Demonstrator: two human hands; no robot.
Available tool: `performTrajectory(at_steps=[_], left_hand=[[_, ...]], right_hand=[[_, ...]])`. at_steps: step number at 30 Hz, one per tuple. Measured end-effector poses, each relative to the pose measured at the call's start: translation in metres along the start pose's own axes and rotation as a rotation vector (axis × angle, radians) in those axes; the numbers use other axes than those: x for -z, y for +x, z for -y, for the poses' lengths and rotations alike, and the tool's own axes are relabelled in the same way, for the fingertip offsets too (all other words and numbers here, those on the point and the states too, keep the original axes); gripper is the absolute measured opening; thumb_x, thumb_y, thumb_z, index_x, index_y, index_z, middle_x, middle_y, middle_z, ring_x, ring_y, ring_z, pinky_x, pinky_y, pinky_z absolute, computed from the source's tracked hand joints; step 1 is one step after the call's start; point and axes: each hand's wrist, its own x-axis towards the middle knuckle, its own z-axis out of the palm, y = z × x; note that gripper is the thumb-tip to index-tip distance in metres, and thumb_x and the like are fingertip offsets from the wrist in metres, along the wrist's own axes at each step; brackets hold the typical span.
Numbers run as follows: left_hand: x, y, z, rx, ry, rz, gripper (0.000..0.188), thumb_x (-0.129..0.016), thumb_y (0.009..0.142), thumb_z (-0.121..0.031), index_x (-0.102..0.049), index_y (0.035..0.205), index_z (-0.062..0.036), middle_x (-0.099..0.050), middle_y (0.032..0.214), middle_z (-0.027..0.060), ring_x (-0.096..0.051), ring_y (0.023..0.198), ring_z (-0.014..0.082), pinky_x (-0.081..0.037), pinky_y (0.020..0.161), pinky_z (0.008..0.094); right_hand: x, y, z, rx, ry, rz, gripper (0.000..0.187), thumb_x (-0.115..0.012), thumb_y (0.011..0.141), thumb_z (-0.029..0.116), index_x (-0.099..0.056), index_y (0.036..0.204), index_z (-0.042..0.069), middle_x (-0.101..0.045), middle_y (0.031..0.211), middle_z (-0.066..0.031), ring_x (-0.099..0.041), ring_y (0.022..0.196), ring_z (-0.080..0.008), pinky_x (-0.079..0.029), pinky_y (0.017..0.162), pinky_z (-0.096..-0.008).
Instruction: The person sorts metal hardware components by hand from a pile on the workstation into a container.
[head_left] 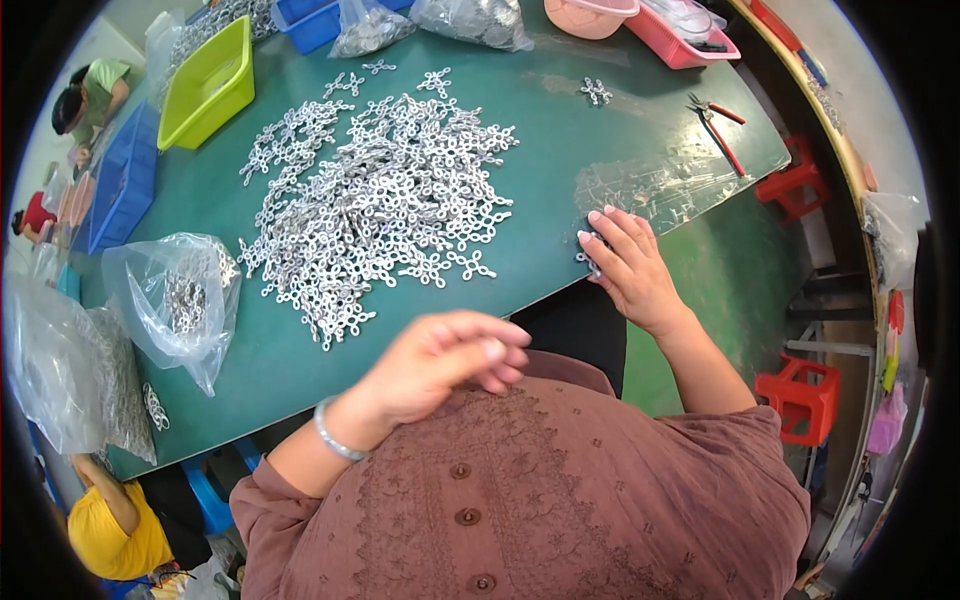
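Observation:
A wide heap of silvery cross-shaped metal pieces with ring ends (385, 195) covers the middle of the green table (540, 130). My left hand (440, 368), with a bracelet at the wrist, is in front of my body, off the table's near edge. Its fingers are curled in and slightly blurred, the thumb over them; what they hold, if anything, is hidden. At the table's near right edge my right hand (632, 268) closes its fingers over small silvery metal pieces (585, 262), mostly covered by the fingertips. A small cluster of similar pieces (595, 92) lies farther back.
Red-handled pliers (722, 135) lie at the right. A yellow-green bin (208, 90), a blue bin (125, 180) and pink baskets (680, 35) stand around the edges. A clear bag of metal parts (180, 290) lies left. Red stools (800, 398) stand right; a person in yellow (120, 530) sits lower left.

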Motion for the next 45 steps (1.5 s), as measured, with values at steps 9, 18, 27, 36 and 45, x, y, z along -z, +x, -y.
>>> performTrajectory(at_steps=[9,18,27,36,45], left_hand=[[-0.015,0.094,0.075,0.053,-0.700,0.195,0.055,-0.053,0.080,-0.023,-0.032,0.127,-0.0023,-0.030,0.134,0.0167,-0.026,0.126,0.0275,-0.019,0.105,0.0397],[-0.038,0.099,0.066,-0.078,-0.807,0.088,0.044,-0.036,0.092,-0.040,-0.043,0.115,-0.0028,-0.049,0.114,0.0088,-0.047,0.107,0.0183,-0.036,0.097,0.0335],[-0.014,0.033,0.039,-0.129,-0.813,0.129,0.048,-0.032,0.092,-0.044,-0.040,0.120,-0.0056,-0.048,0.116,0.0129,-0.050,0.107,0.0261,-0.041,0.091,0.0442],[-0.002,-0.010,0.030,-0.267,-0.733,-0.076,0.041,-0.037,0.092,-0.020,-0.033,0.128,-0.0016,-0.049,0.118,0.0172,-0.051,0.106,0.0312,-0.047,0.085,0.0410],[0.008,-0.016,0.021,-0.352,-0.643,-0.176,0.036,-0.042,0.088,-0.013,-0.039,0.123,-0.0042,-0.052,0.111,0.0189,-0.052,0.104,0.0335,-0.047,0.086,0.0422]], right_hand=[[-0.008,-0.005,0.003,0.082,0.083,-0.145,0.037,-0.057,0.070,0.005,-0.055,0.107,0.005,-0.052,0.113,-0.0129,-0.047,0.106,-0.0314,-0.036,0.088,-0.0428],[-0.009,-0.013,0.048,0.146,0.318,-0.181,0.038,-0.057,0.064,0.007,-0.058,0.102,0.003,-0.052,0.109,-0.0134,-0.047,0.102,-0.0308,-0.038,0.083,-0.0433],[0.018,0.032,0.084,0.296,0.577,-0.051,0.038,-0.065,0.069,0.015,-0.056,0.105,0.007,-0.051,0.108,-0.0122,-0.047,0.105,-0.0327,-0.036,0.090,-0.0449],[-0.037,0.142,-0.031,-0.132,0.200,-0.185,0.022,-0.056,0.076,0.009,-0.061,0.098,0.006,-0.055,0.094,-0.0111,-0.050,0.092,-0.0305,-0.041,0.082,-0.0355],[-0.012,0.142,-0.034,-0.134,0.312,-0.084,0.012,-0.058,0.076,0.010,-0.062,0.083,0.001,-0.057,0.083,-0.0115,-0.056,0.078,-0.0279,-0.045,0.070,-0.0335]])
